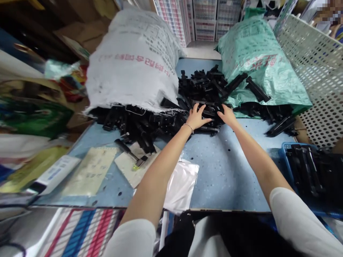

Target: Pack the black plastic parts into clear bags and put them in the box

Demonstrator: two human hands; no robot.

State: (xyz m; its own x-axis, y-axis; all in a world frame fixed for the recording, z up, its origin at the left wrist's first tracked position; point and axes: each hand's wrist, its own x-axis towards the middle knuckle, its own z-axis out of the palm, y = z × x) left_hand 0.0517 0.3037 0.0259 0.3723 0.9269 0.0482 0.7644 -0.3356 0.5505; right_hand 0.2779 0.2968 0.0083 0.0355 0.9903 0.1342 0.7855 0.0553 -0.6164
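We rest left hand [197, 118] and right hand [227, 115] on black parts [209, 113], far middle between white sack [134, 60] and green sack [262, 53]; whether grasping, we cannot tell. Loose parts could slide if we tug unevenly.

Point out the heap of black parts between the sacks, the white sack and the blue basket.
Heap of black parts [203, 84], head view: middle of the heap.
White sack [132, 62], head view: its printed front.
Blue basket [284, 159], head view: its left wall.

Head-worn view, forward, down over table [214, 171]
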